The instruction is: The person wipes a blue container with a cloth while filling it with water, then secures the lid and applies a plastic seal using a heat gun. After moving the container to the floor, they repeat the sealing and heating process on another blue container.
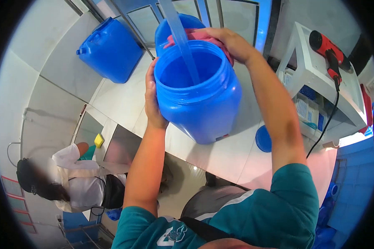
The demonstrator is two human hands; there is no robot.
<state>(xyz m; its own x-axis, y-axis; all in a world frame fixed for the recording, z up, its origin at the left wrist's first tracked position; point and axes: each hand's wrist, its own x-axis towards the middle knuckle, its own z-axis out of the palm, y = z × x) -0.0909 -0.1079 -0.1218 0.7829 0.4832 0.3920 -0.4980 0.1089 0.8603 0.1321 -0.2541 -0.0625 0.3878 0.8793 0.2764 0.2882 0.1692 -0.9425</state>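
A large blue container (199, 108) with a wide, open mouth stands on the white tiled counter. Its threaded neck faces up, and a translucent tube or stream (183, 41) reaches down into the mouth. My left hand (152, 97) presses against the container's left side, fingers partly hidden behind its neck. My right hand (230, 43) is at the back right of the rim, closed over a red-pink cloth (193, 35) that lies against the neck. Behind the container is another blue object (164, 31), partly hidden.
A blue jerrycan (110, 52) stands at the back left. A round blue lid (263, 139) lies right of the container. On the right, a white shelf (311, 70) carries a red heat gun (330, 52) with a black cord. Another person (85, 182) is at the lower left, near a yellow sponge (99, 140).
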